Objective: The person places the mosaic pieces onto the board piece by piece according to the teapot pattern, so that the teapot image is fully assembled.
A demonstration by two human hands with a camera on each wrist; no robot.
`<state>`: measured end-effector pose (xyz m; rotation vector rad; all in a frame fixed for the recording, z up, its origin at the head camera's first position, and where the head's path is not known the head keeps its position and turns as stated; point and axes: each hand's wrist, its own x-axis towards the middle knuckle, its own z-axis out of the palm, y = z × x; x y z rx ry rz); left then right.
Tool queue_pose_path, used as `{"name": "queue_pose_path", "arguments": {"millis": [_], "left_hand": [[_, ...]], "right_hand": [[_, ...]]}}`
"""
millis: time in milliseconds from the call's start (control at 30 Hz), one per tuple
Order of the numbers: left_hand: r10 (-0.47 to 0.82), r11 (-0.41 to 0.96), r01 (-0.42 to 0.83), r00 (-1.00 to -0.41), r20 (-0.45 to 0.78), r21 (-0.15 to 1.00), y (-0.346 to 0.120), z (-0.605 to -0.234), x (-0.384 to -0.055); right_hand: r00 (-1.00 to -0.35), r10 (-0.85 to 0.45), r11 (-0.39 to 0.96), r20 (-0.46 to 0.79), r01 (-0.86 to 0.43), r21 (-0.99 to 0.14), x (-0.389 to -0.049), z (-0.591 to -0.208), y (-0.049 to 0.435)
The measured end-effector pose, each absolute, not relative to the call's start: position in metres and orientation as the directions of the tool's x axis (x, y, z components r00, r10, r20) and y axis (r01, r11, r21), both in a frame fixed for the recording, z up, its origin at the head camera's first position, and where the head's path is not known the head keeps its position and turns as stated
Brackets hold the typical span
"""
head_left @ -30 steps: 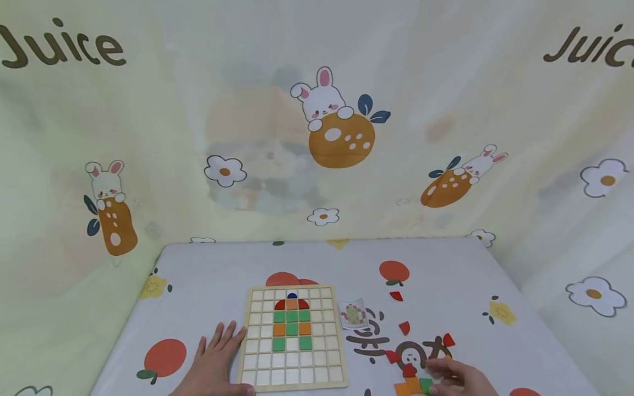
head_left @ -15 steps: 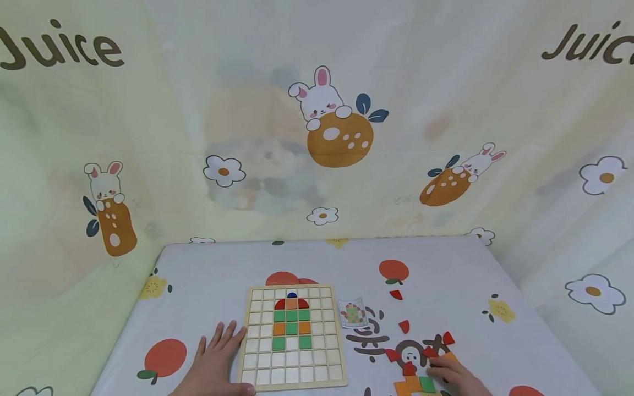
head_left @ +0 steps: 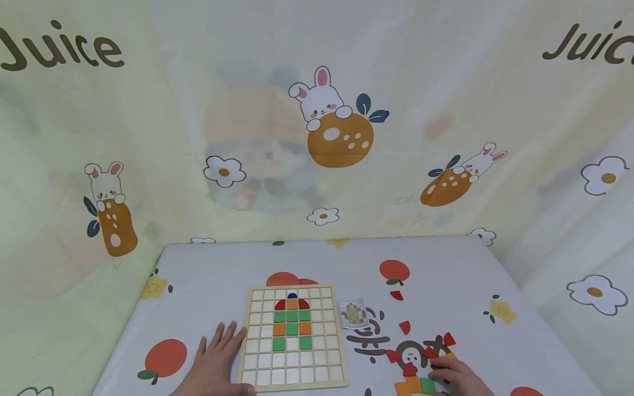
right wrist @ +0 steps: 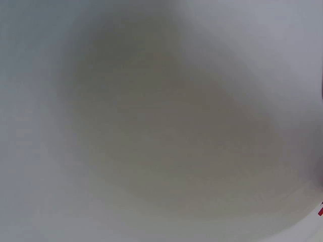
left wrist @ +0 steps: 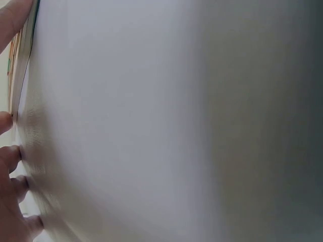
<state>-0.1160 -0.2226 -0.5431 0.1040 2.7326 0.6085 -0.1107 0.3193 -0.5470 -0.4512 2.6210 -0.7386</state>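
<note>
In the head view my left hand (head_left: pixel 213 363) rests on the left side of a wooden grid board (head_left: pixel 292 361), fingers spread along its edge and thumb at the lower left corner. Tiles form a figure on the board: a blue half-round piece (head_left: pixel 292 296) on top, red quarter-rounds, orange squares and green squares (head_left: pixel 292 329) below. My right hand (head_left: pixel 460 377) lies among loose tiles to the right, its fingertips beside a green square tile (head_left: pixel 427 385) and close below a red quarter-round (head_left: pixel 430 352). The undersides of its fingers are hidden.
A small printed picture card (head_left: pixel 353 314) lies right of the board. Several red quarter-round pieces (head_left: pixel 405 328) are scattered beyond the right hand, with orange square tiles (head_left: pixel 413 383) near the front edge. Patterned cloth (head_left: pixel 198 275) covers the table, and printed curtains surround it.
My right hand has shifted slightly down among the tiles, and a red quarter-round and an orange piece now show beside its fingers. The left hand and board stay put.
</note>
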Motion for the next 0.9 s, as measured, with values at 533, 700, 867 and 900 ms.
{"name": "queue_pose_path", "arguments": {"millis": [533, 700, 867, 900], "left_hand": [[0.13, 0.906, -0.014, -0.942, -0.31, 0.422, -0.222, -0.543, -0.116], [0.122, 0.905, -0.025, -0.941, -0.315, 0.424, -0.221, -0.543, -0.116], [0.124, 0.903, -0.023, -0.942, -0.311, 0.429, -0.221, -0.543, -0.115], [0.125, 0.903, -0.022, -0.942, -0.31, 0.43, -0.221, -0.543, -0.115]], "right_hand": [[-0.911, -0.224, 0.843, -0.346, -0.003, -0.537, -0.107, -0.535, 0.303], [-0.929, -0.202, 0.801, -0.31, 0.026, -0.598, -0.107, -0.529, 0.294], [-0.955, -0.166, 0.765, -0.245, 0.032, -0.643, -0.107, -0.521, 0.274], [-0.959, -0.168, 0.761, -0.23, 0.022, -0.648, -0.108, -0.52, 0.27]]}}
